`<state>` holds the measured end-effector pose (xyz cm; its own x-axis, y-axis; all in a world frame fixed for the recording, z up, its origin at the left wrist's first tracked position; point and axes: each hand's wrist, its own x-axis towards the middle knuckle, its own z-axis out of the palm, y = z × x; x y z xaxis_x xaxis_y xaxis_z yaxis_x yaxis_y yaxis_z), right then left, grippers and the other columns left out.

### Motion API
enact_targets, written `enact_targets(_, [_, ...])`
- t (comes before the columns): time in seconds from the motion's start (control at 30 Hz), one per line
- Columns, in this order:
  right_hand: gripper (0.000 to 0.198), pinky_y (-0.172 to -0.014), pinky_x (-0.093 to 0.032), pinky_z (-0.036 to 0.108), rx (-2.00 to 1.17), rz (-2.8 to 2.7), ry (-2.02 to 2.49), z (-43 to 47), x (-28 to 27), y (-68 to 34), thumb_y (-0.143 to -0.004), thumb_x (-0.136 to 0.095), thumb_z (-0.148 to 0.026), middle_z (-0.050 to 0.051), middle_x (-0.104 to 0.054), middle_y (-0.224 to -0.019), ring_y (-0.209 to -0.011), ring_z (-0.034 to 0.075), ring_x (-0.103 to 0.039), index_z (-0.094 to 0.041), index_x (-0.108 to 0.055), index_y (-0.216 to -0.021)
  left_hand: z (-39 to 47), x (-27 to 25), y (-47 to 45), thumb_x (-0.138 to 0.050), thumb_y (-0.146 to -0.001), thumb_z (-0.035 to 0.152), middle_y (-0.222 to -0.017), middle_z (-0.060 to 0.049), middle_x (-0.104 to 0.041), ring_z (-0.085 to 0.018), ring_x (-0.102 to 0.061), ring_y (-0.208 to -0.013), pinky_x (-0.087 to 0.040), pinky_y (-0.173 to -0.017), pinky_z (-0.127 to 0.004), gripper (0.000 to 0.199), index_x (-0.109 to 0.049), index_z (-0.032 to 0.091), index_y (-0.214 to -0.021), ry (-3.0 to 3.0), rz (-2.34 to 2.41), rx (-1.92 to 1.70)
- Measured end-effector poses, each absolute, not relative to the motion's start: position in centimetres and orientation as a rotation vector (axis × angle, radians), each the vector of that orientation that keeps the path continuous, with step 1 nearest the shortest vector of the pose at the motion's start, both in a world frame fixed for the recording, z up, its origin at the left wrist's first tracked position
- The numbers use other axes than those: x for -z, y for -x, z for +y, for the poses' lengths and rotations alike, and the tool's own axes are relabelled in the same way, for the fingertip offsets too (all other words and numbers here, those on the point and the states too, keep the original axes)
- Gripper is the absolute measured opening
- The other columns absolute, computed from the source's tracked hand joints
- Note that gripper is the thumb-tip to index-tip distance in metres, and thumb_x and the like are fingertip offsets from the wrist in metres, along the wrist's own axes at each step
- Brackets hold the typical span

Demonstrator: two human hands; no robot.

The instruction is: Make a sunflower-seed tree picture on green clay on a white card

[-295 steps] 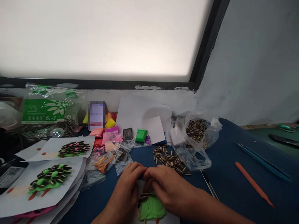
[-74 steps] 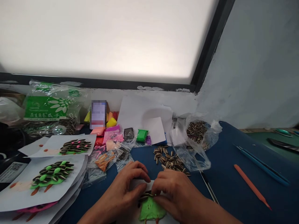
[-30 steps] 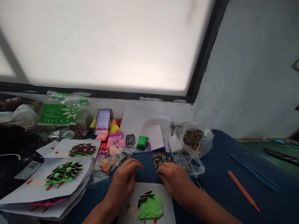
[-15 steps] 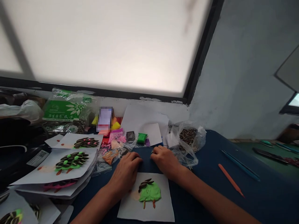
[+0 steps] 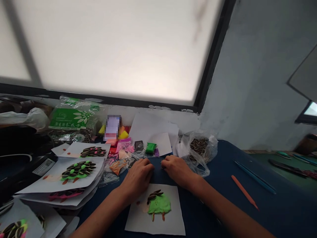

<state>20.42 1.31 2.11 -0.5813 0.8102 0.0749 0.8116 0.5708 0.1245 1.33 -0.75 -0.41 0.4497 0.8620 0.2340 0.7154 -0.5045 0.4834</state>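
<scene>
On the blue tabletop lies a white paper square. It bears a hedgehog-like figure with a green clay body, a pale snout and reddish-brown legs. A few dark sunflower seeds stick to the body's upper left. My left hand is closed just above the paper's upper left edge, its fingers curled under. Across a small gap, my right hand is closed too, thumb and fingers drawn together beyond the paper's upper edge. Whatever either hand holds is hidden from this angle.
A plastic bag of seeds stands behind my right hand. Clay packets crowd the back, near blank sheets. Finished seed pictures are stacked at left. An orange tool and blue tweezers lie right.
My left hand has shifted slightly up and right, closer to my right hand, uncovering the brown nose on the paper. The right hand has barely moved. The view has turned slightly.
</scene>
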Motion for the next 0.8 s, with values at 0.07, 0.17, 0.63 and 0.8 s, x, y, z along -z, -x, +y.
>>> enact_targets(0.07, [0.020, -0.072, -0.040, 0.029, 0.242, -2.785, 1.423, 1.5, -2.0, -20.4, -0.096, -0.049, -0.009, 0.009, -0.067, -0.094, -0.087, 0.021, -0.060, -0.014, -0.068, -0.094, -0.3, -0.1, -1.4, -0.052, -0.084, 0.012, -0.090, -0.008, -0.063, -0.024, -0.058, -0.088, -0.044, -0.081, -0.035, 0.017, -0.069, 0.015, -0.082, -2.321, 1.291, -0.610])
enact_targets(0.17, [0.020, -0.073, -0.040, 0.029, 0.259, -2.800, 1.387, 1.7, -1.9, -20.3, -0.095, -0.048, -0.008, 0.009, -0.067, -0.096, -0.088, 0.021, -0.059, -0.014, -0.067, -0.094, 0.3, -0.6, -1.1, -0.063, -0.076, 0.018, -0.073, 0.000, -0.059, -0.016, -0.056, -0.068, -0.042, -0.061, -0.025, 0.005, -0.068, 0.017, -0.074, -2.253, 1.164, -0.484])
enact_targets(0.63, [0.017, -0.081, -0.042, 0.032, 0.214, -2.745, 1.367, 2.3, -1.5, -19.8, -0.095, -0.050, -0.011, 0.013, -0.064, -0.101, -0.095, 0.023, -0.057, -0.012, -0.066, -0.099, 0.2, -0.6, 0.0, -0.064, -0.075, 0.024, -0.085, 0.000, -0.056, -0.019, -0.052, -0.088, -0.040, -0.076, -0.027, 0.007, -0.068, 0.019, -0.071, -2.182, 1.028, -0.382])
enact_targets(0.8, [0.017, -0.084, -0.042, 0.032, 0.185, -2.733, 1.334, 2.2, -1.4, -19.7, -0.097, -0.048, -0.011, 0.013, -0.064, -0.102, -0.097, 0.023, -0.056, -0.011, -0.065, -0.099, 0.2, -0.5, 0.0, -0.063, -0.076, 0.026, -0.086, 0.000, -0.056, -0.019, -0.051, -0.090, -0.039, -0.077, -0.028, 0.009, -0.068, 0.019, -0.072, -2.183, 1.030, -0.398])
